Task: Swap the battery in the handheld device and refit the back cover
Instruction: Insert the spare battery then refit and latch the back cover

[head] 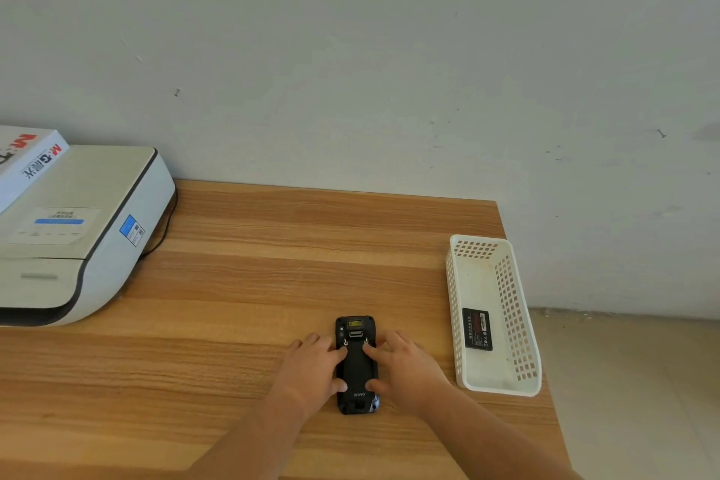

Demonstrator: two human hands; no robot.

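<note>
Handheld device (356, 364) mid-table, both hands (311, 370) flanking — basket (524, 323) at rt edge.

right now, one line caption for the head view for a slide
Both hands press on a face-down handheld device on the table; battery in basket.

the desk (272, 265) is striped brown wood grain. at lower centre the handheld device (356, 366) is black with a small yellow label. at right the basket (524, 323) is white with square-hole lattice walls, its battery (477, 328) black with red. at left, a white printer (78, 230) with black trim and blue stickers.
</note>
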